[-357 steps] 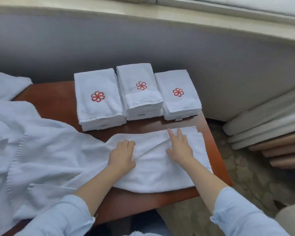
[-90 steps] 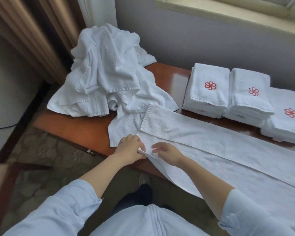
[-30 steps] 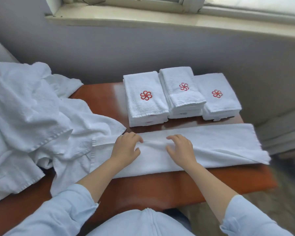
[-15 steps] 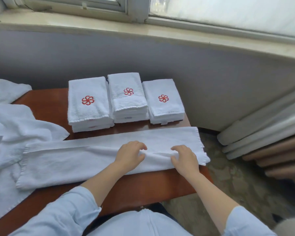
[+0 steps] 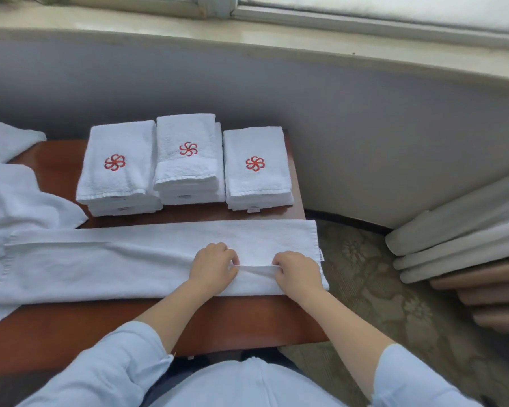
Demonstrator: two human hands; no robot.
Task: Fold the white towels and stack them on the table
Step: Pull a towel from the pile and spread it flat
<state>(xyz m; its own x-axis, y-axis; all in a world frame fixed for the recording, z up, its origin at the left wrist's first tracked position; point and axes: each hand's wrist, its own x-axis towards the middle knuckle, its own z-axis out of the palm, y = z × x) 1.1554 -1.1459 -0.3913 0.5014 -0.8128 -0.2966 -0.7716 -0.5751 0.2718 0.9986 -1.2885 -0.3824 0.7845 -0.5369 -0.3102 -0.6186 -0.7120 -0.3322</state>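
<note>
Some of the job is done. Three neat stacks of folded white towels with a red flower mark sit in a row at the back of the brown wooden table [image 5: 247,321], in the upper middle of the frame: a left stack [image 5: 118,168], a middle stack [image 5: 188,160] and a right stack [image 5: 256,168]. They touch side by side. Each stack has more than one towel, but I cannot count the layers for sure.

One long white towel [image 5: 100,265] lies flat across the middle of the frame, in front of the stacks. It is folded into a long strip. Its right end sticks out a bit past the table edge. I think it needs folding shorter and then putting on a stack.

There are two hands. The left hand [image 5: 215,267] and the right hand [image 5: 297,271] are close together near the right end of the strip. Both have curled fingers, and they pinch a little ridge of cloth between them.

At the left edge of the frame lies a loose heap of white towels [image 5: 15,195], not folded. I cannot count them. So more work is left.
</note>
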